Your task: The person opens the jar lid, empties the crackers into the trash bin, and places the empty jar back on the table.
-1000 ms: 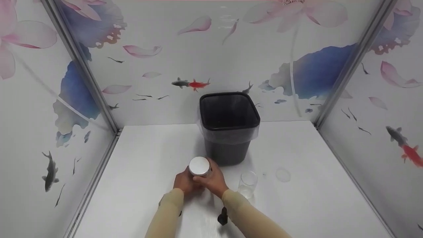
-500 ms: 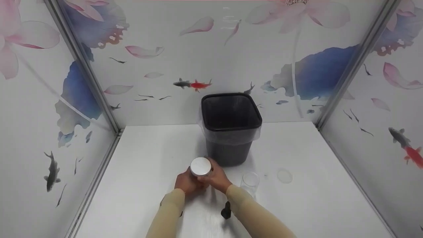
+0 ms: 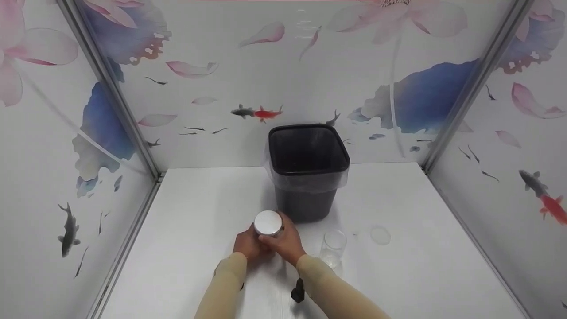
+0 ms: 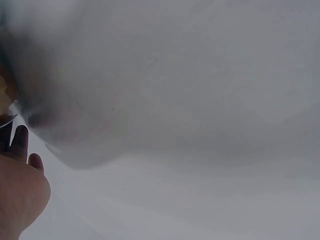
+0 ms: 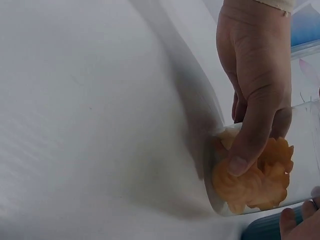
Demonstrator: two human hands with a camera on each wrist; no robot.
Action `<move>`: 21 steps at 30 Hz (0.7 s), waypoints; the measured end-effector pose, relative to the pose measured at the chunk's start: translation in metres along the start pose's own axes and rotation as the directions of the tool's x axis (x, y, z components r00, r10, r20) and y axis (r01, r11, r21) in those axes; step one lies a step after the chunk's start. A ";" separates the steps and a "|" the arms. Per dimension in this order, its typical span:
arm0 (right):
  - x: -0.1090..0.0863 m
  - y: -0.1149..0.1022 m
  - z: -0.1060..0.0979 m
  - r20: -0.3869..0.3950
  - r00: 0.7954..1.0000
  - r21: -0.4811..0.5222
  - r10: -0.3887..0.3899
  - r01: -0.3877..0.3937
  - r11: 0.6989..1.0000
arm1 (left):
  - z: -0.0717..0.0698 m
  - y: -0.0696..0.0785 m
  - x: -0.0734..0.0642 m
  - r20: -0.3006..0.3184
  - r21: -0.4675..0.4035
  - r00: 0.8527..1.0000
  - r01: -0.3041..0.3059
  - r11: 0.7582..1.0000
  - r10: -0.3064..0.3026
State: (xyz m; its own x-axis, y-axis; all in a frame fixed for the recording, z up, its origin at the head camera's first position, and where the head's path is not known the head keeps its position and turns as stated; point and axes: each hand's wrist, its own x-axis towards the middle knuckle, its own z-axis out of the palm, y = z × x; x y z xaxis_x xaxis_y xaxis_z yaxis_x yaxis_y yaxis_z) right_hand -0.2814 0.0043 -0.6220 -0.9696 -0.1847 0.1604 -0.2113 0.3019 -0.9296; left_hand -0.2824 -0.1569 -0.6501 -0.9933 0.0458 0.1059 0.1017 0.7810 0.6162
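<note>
A clear jar (image 5: 299, 150) with a white, round lid (image 3: 268, 222) stands in front of the bin, between both hands. Orange, ridged cookies (image 5: 240, 187) lie inside at its bottom. My right hand (image 3: 288, 241) grips the jar from the right, its thumb (image 5: 248, 150) pressed along the clear wall. From the left, my left hand (image 3: 250, 246) holds the jar lower down, partly hidden behind the right hand. In the left wrist view, only part of the left hand (image 4: 22, 192) shows at the left edge, beside the jar's contents.
Behind the jar stands a black bin (image 3: 305, 204) with a clear liner folded over its rim. A clear glass (image 3: 333, 248) is right of the right hand, and a thin clear disc (image 3: 380, 235) lies farther right. Printed panels (image 3: 208, 141) enclose the white table (image 3: 195, 199).
The right hand and forearm shifted slightly right half a second ago, then came back to nearly the same place. The jar and left hand stay about where they were.
</note>
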 end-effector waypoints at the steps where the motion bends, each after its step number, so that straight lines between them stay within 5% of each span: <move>1: 0.000 0.000 0.000 -0.009 1.000 -0.005 -0.004 0.004 1.000 | 0.000 0.000 0.000 0.002 -0.006 1.000 0.002 1.000 -0.002; 13: 0.021 0.001 -0.021 0.207 0.978 0.026 -0.021 0.016 1.000 | 0.002 0.002 0.004 0.008 -0.017 0.999 0.035 0.999 -0.035; 21: 0.011 -0.004 -0.013 0.121 0.993 -0.001 0.013 -0.013 1.000 | 0.003 -0.002 0.003 0.007 -0.038 1.000 0.030 0.999 -0.029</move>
State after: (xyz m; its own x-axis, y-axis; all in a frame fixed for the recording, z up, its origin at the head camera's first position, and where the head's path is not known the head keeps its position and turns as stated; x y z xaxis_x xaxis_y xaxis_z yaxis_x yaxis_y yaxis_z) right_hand -0.2931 0.0137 -0.6125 -0.9502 -0.2926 0.1071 -0.1991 0.3056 -0.9311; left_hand -0.2856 -0.1570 -0.6534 -0.9962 0.0270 0.0825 0.0743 0.7576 0.6485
